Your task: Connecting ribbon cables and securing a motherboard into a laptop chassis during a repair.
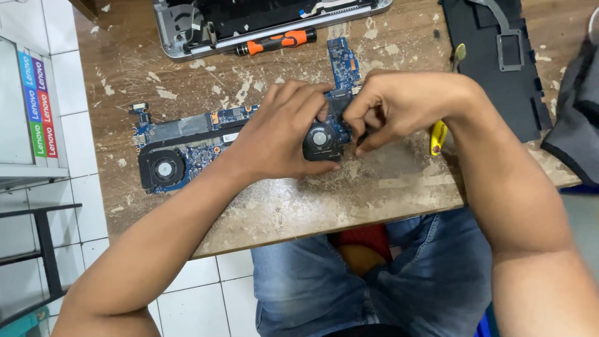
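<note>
Workbench first: worn wooden top, scratched and flecked with pale paint, carrying everything else. Opened laptop chassis lies at the far edge, well beyond the grip, internals facing up. Black bottom cover sits beyond and right of the grip, next to dark grey cloth at the right edge.

Blue laptop motherboard runs flat across the bench, out to the left of the grip, with a narrow arm of the board reaching away beyond it. Left cooling fan is seated in the board's left end, well apart from both hands. Right cooling fan sits right at the grip, under the hands, partly covered.

Left hand is laid over the board, thumb along the fan's near rim, fingers curled down on its far side; closed on the fan housing and board there. Right hand meets it from the right, thumb and forefinger pinched together at the fan's right edge; what is pinched is too small and hidden to tell.

Orange-and-black screwdriver lies beyond the grip, touching the chassis edge. Yellow-handled tool is just right of the grip, mostly hidden under the right wrist.
</note>
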